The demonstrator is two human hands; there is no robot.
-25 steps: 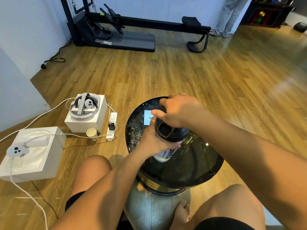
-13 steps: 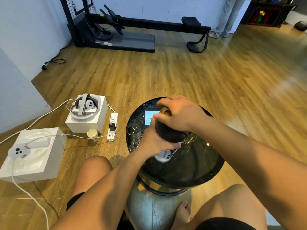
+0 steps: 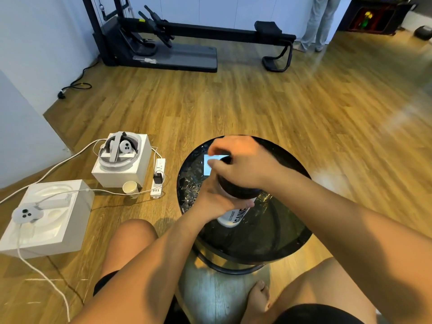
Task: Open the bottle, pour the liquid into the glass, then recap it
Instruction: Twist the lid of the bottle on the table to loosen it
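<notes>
Two hands on one bottle, head view. The shaker bottle (image 3: 233, 216) stands roughly upright near the middle of the round black table (image 3: 268, 242). Its long axis is vertical. From the left side the left hand (image 3: 215, 199) wraps the white body, clamped. Straight on top sits the right hand (image 3: 243, 164), fingers curled round the black cap (image 3: 238, 192), so the cap lies directly under that palm. Just right of the bottle is the glass (image 3: 265, 197), mostly hidden, contents unclear. Likely a cap twist about the upright axis; loosening or tightening, cannot tell.
</notes>
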